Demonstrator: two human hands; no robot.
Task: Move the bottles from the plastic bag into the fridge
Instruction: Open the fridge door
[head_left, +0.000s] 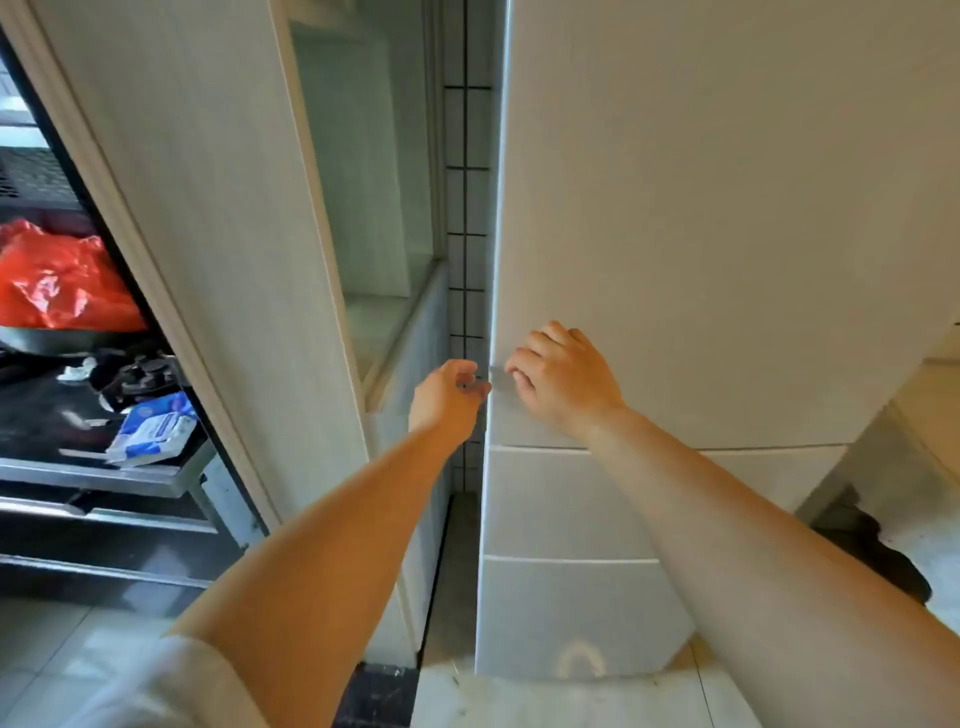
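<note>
A tall white fridge (701, 234) fills the right half of the view, its doors closed. My left hand (448, 396) reaches to the fridge's left edge, its fingertips curled at a small grey recessed handle (497, 378) on the upper door. My right hand (563, 379) lies on the door front just right of that handle, fingers bent toward it. A red plastic bag (57, 280) sits on a stove top far left, behind a door frame. No bottles show.
A pale sliding door panel (208, 234) stands between the kitchen and the fridge. A dark gas stove (78, 415) holds a blue-white packet (153, 428). Tiled wall (467, 208) shows in the narrow gap. Two lower fridge drawers (561, 499) sit below my hands.
</note>
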